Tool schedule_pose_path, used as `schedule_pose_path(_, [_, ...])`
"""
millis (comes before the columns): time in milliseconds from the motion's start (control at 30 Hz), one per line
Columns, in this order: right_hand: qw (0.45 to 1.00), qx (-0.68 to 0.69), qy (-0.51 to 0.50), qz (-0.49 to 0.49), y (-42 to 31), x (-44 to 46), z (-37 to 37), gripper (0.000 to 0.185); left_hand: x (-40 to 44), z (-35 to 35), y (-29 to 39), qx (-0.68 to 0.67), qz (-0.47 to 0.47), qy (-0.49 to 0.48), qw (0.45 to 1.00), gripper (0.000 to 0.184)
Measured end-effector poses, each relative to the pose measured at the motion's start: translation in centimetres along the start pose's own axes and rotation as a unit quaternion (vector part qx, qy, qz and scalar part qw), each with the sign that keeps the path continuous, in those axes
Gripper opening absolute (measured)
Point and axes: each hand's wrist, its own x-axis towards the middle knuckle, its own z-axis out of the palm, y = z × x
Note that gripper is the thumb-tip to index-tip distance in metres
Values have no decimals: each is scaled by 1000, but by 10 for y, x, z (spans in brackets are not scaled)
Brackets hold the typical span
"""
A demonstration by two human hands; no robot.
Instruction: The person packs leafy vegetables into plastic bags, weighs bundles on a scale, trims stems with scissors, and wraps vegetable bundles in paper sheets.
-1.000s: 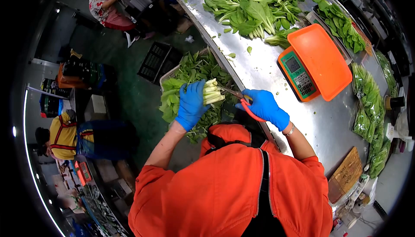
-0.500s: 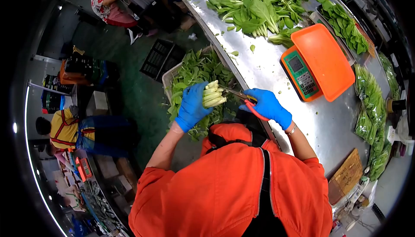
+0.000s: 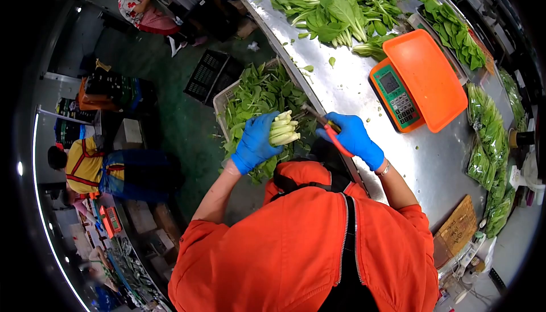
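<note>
My left hand [image 3: 254, 143], in a blue glove, is wrapped round a bunch of leafy greens [image 3: 282, 129], its pale cut stem ends facing right. Gloved in blue as well, my right hand [image 3: 354, 139] grips red-handled scissors [image 3: 336, 137]. The blades point up and left, a little apart from the stems. Below both hands stands a pale crate [image 3: 220, 107] heaped with loose green leaves [image 3: 264, 93]. The leaf end of the held bunch is mostly hidden by my left hand.
A steel table [image 3: 398, 167] on the right bears a pile of greens [image 3: 335, 7], an orange scale [image 3: 429, 81], bagged greens [image 3: 488, 135] and a wooden board [image 3: 455, 229]. A black crate [image 3: 211, 76] is on the floor. Two people [image 3: 85, 164] [image 3: 142, 7] work at the left.
The scissors have drawn back from the stem ends and their blades now point more steeply upward. My left hand and the bunch have shifted slightly down and right.
</note>
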Motion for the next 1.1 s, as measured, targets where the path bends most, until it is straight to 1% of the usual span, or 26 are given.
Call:
schedule_pose_path(33, [1000,0,-2,-1,-3,2,-1,41,0,-1,0,6,-15,0,1000,71])
schedule_pose_path(100, [997,-19,42,-55,-11,4,-6,45,-1,3,-7,-16,-13,3,1000,74])
schedule_pose_path(133, [998,-49,-6,-27,-10,5,-7,50,-1,4,-9,-37,-9,7,999,78])
schedule_pose_path(167, [998,-49,-5,-26,-7,5,-5,50,0,4,-9,-37,-8,7,999,78])
schedule_pose_path(233, [998,-16,-43,-37,-2,3,2,49,1,1,-3,-47,-8,-9,999,77])
schedule_pose_path(267, [998,-13,-41,-43,-1,2,3,48,1,-1,0,-48,-9,-9,999,77])
schedule_pose_path(333, [998,-30,-39,-45,-5,4,2,47,2,-3,8,41,15,-15,999,77])
schedule_pose_path(500, [997,-52,-13,-53,-8,6,5,47,-1,7,4,46,-10,10,999,78])
schedule_pose_path(567, [996,-56,-36,-59,-11,7,2,48,-1,9,5,51,-14,15,998,79])
schedule_pose_path(767, [990,-93,-52,-91,-9,9,0,47,-4,11,6,104,-26,-10,994,79])
schedule_pose_path(867, [994,-82,-27,-67,-7,9,9,45,-5,12,6,99,-44,-22,994,78])
schedule_pose_path(967, [996,-77,-2,-41,-5,8,22,40,-5,16,3,81,-67,-4,994,77])
schedule_pose_path(1033, [997,-75,1,-37,1,7,32,36,-5,15,5,76,-94,-4,993,77])
schedule_pose_path(1100, [997,-73,4,-32,0,7,34,34,-5,16,3,71,-101,0,992,77])
